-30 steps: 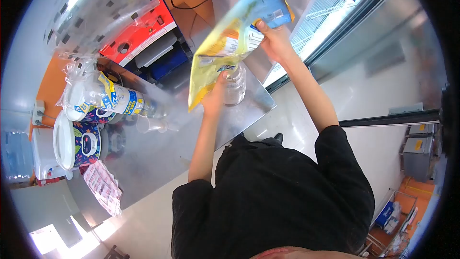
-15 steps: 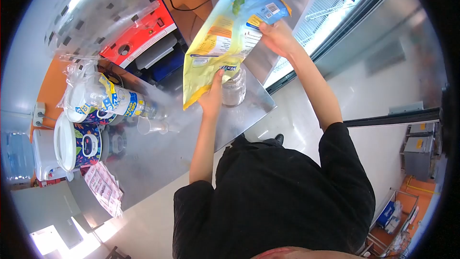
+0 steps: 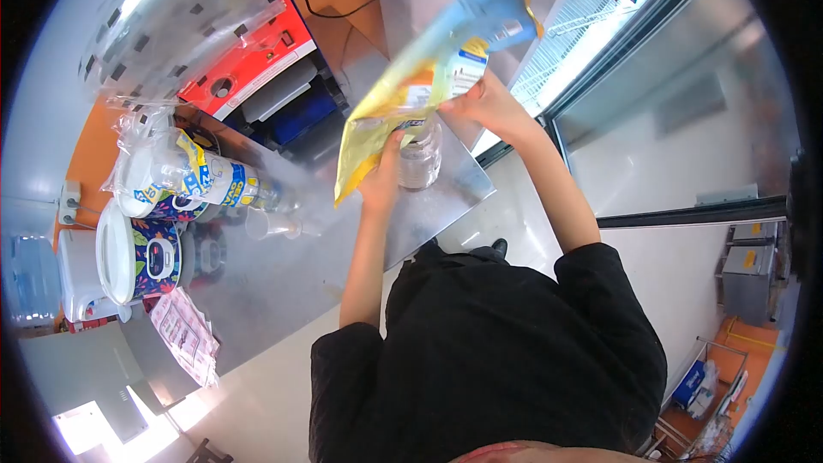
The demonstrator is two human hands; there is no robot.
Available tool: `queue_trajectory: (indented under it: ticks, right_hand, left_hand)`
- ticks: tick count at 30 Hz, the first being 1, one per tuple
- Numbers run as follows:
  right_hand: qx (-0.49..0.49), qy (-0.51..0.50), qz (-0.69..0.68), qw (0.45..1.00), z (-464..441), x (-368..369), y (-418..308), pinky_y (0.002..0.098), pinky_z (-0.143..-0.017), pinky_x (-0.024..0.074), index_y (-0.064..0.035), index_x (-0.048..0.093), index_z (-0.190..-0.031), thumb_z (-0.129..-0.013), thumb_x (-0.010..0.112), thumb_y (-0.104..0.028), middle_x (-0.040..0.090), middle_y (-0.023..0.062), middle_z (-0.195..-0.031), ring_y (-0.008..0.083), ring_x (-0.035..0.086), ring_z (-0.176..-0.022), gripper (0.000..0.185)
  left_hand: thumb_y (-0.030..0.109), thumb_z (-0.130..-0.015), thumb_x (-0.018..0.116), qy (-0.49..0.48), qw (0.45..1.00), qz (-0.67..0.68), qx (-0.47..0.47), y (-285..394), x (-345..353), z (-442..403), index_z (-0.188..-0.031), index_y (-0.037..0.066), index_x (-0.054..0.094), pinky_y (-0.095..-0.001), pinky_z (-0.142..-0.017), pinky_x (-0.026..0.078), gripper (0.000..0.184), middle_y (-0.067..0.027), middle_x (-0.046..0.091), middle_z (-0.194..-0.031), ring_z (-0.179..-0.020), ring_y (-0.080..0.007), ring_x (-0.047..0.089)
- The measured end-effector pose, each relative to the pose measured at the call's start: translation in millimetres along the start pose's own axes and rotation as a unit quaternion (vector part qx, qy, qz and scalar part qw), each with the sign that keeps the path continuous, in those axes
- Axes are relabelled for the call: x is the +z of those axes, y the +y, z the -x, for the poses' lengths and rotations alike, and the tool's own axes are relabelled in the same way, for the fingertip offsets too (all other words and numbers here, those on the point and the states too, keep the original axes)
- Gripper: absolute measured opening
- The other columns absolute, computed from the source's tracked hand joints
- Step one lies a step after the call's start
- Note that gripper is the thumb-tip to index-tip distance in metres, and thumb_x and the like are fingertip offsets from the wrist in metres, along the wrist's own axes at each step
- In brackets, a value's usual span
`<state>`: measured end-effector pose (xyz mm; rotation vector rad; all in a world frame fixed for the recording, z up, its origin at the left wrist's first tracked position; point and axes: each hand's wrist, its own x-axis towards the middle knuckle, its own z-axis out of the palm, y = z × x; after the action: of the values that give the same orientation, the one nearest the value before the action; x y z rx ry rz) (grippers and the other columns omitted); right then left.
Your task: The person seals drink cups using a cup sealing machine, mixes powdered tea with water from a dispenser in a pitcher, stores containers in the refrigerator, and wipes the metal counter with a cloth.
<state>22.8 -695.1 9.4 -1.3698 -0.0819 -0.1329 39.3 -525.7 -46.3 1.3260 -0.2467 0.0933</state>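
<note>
A yellow and blue printed bag [image 3: 411, 77] is held up slanting above the metal counter [image 3: 283, 291]. My left hand [image 3: 381, 176] grips its lower yellow end, thumb on the printed face. Higher up, my right hand [image 3: 484, 107] is closed on the bag's right edge, near the white label. Behind the bag's lower part, a clear jar [image 3: 420, 159] stands on the counter, partly covered. The bag's far side and most of the fingers behind it are hidden.
A red machine [image 3: 249, 64] under clear plastic stands at the back left. Stacked cups in plastic wrap [image 3: 223, 180], a patterned tub with white lid [image 3: 137, 253] and pink papers [image 3: 184, 334] lie left. At the right is an open fridge [image 3: 570, 30] with its glass door.
The bag first tipped up to show more of its face, then tilted back with its top to the right. My right hand has moved down along its edge.
</note>
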Motion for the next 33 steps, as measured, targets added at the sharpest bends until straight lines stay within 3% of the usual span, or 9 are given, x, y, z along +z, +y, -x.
queue_trajectory:
  ticks: [2,3,9,12,15,18,21,30,33]
  right_hand:
    - [-0.021,0.025,-0.176,0.984,-12,-4,-3,0.0311,-0.095,0.0307,-0.0032,0.036,-0.118,-0.081,0.057,-0.017,0.048,0.0051,-0.116,0.017,0.044,-0.11,0.045]
    - [-0.073,-0.15,-0.358,0.919,-9,-4,-15,0.0346,-0.097,0.0296,-0.0054,0.038,-0.117,-0.084,0.052,-0.017,0.047,0.0058,-0.117,0.0194,0.043,-0.111,0.038]
    - [-0.126,0.074,-0.279,0.949,-35,-20,1,0.0354,-0.094,0.0341,-0.007,0.041,-0.115,-0.086,0.048,-0.023,0.047,0.0066,-0.117,0.0184,0.044,-0.109,0.034]
    - [-0.163,0.107,-0.255,0.947,-35,-5,-6,0.0341,-0.091,0.0371,-0.0063,0.04,-0.116,-0.087,0.044,-0.026,0.048,0.0056,-0.116,0.0177,0.047,-0.106,0.034]
    - [-0.144,0.057,-0.33,0.931,-38,7,-20,0.0329,-0.088,0.0394,-0.0078,0.04,-0.116,-0.088,0.042,-0.028,0.05,0.0042,-0.113,0.0171,0.048,-0.104,0.034]
    - [-0.199,0.114,-0.302,0.926,-50,8,-15,0.0321,-0.084,0.0421,-0.0091,0.039,-0.115,-0.088,0.042,-0.033,0.051,0.0037,-0.111,0.0167,0.049,-0.102,0.037]
    - [-0.14,0.159,-0.28,0.936,-56,18,1,0.0322,-0.082,0.0442,-0.0089,0.04,-0.113,-0.086,0.044,-0.037,0.051,0.0041,-0.11,0.0168,0.051,-0.1,0.039]
    - [-0.242,0.168,-0.237,0.926,-59,23,-21,0.0329,-0.084,0.0438,-0.0086,0.036,-0.114,-0.084,0.043,-0.041,0.049,0.0052,-0.111,0.0174,0.051,-0.1,0.045]
    - [-0.211,0.242,-0.242,0.915,-45,24,-9,0.0328,-0.085,0.043,-0.0082,0.037,-0.113,-0.086,0.043,-0.036,0.048,0.0053,-0.112,0.017,0.05,-0.1,0.039]
  left_hand:
    - [0.009,-0.075,0.064,-0.013,1.0,0.004,-0.006,4,1,0,-0.101,-0.001,0.054,-0.0251,-0.076,0.042,0.03,-0.0065,0.058,-0.097,-0.087,-0.013,0.054]
    - [0.009,-0.074,0.064,-0.019,1.0,0.006,-0.008,6,3,-1,-0.101,-0.001,0.054,-0.0249,-0.076,0.042,0.03,-0.0064,0.058,-0.097,-0.086,-0.0128,0.054]
    - [0.008,-0.074,0.065,-0.026,0.999,-0.004,-0.041,9,0,0,-0.1,-0.003,0.053,-0.0245,-0.075,0.042,0.031,-0.0061,0.058,-0.096,-0.085,-0.0122,0.053]
    - [0.007,-0.076,0.062,-0.029,0.998,0.018,0.058,-8,-7,-2,-0.099,-0.004,0.053,-0.025,-0.075,0.042,0.028,-0.0065,0.058,-0.095,-0.084,-0.0125,0.053]
    - [0.007,-0.079,0.057,0.022,0.998,0.026,0.056,-17,-8,0,-0.099,-0.004,0.053,-0.0258,-0.074,0.042,0.023,-0.0074,0.058,-0.094,-0.084,-0.0133,0.053]
    - [0.012,-0.085,0.05,0.008,0.998,-0.052,0.039,-21,-13,2,-0.098,-0.005,0.053,-0.027,-0.074,0.042,0.022,-0.0086,0.058,-0.094,-0.084,-0.0147,0.053]
    - [0.019,-0.087,0.047,0.003,0.994,-0.112,0.015,-8,-9,8,-0.099,-0.005,0.052,-0.0282,-0.075,0.041,0.027,-0.0096,0.057,-0.095,-0.084,-0.0162,0.053]
    - [0.018,-0.087,0.047,-0.016,0.987,-0.143,0.072,7,-9,2,-0.1,-0.006,0.051,-0.0281,-0.076,0.041,0.028,-0.0121,0.058,-0.094,-0.089,-0.0151,0.051]
    - [0.014,-0.085,0.05,-0.017,0.978,-0.208,-0.019,6,-18,-8,-0.109,-0.005,0.046,-0.0283,-0.074,0.042,0.031,-0.0131,0.052,-0.106,-0.091,-0.0162,0.051]
